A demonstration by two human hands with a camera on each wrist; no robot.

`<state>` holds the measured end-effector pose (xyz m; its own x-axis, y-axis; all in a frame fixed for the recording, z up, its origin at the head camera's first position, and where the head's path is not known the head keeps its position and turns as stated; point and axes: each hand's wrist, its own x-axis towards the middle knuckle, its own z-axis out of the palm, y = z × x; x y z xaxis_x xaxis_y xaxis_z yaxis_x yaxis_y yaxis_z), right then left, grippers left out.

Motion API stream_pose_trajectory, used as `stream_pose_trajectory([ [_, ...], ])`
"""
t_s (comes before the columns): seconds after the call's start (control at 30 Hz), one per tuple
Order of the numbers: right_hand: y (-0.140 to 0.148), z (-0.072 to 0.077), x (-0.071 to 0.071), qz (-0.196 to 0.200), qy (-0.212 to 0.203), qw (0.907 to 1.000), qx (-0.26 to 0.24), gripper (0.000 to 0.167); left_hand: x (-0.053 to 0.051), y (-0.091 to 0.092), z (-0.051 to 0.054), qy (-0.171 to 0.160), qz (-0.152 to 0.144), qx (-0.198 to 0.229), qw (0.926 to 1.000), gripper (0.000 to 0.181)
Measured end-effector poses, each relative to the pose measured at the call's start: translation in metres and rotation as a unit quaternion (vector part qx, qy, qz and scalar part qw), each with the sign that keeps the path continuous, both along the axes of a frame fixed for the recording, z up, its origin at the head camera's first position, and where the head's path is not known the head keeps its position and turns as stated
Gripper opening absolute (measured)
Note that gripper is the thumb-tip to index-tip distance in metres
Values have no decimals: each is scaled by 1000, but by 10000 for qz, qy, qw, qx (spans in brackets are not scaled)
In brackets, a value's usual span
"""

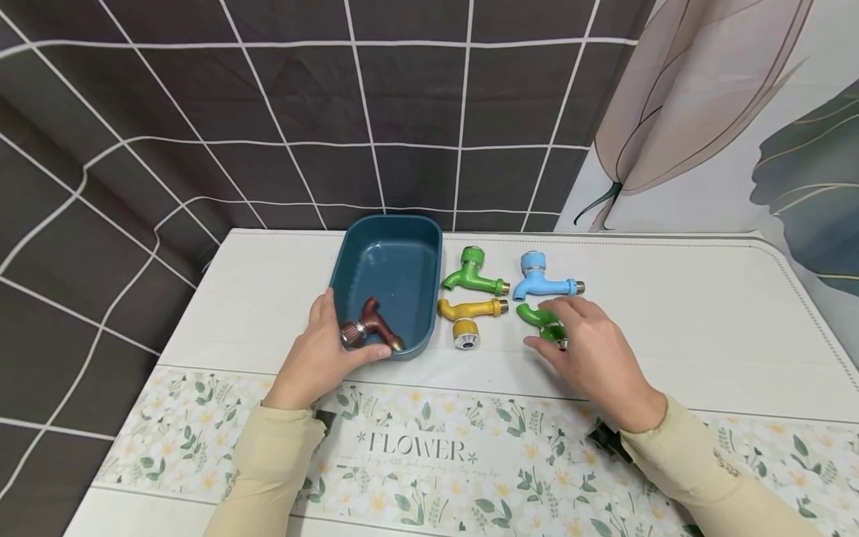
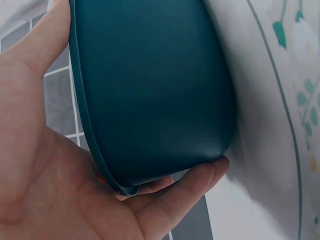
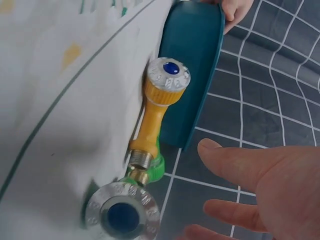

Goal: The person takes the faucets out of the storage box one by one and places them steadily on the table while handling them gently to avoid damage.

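My left hand (image 1: pixel 315 358) holds the near left corner of a dark blue plastic tub (image 1: pixel 396 265), thumb on the near rim and fingers along the outer wall. Inside the tub a brown tap (image 1: pixel 377 322) leans at its near end. Over a green tap (image 1: pixel 533 315) on the table hovers my right hand (image 1: pixel 597 354), thumb and fingers apart around it. In the right wrist view that tap's silver cap (image 3: pixel 124 217) shows below, apart from the thumb. Left of it lies a yellow tap (image 1: pixel 470 309).
Behind the yellow tap stands another green tap (image 1: pixel 475 279), with a light blue tap (image 1: pixel 546 286) to its right. A floral runner (image 1: pixel 429 477) crosses the white table's near side. Dark checked cloth (image 1: pixel 416 97) hangs behind the table.
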<state>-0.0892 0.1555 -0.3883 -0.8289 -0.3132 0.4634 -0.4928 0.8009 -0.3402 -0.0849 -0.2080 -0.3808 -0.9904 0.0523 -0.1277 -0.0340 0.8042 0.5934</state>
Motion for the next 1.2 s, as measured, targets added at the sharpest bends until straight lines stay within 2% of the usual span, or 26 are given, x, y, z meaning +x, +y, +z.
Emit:
stream_pose_trajectory([
  [0.33,-13,6,-2,78,-55,9999,-35,53,-1,-1,-1,17,-8,-77,10000,130],
  [0.6,-26,10,-4,197,-236,9995,-62,50,0,-1,0,-39,-10,-56,10000,132],
  [0.83,-37,15,-5,241,-456,9987,2,55,0,-1,0,59,-35,-33,10000,131],
  [1.2,-51,20,-5,353,-507,9981,-3,53,0,-1,0,-14,-13,-57,10000,132],
])
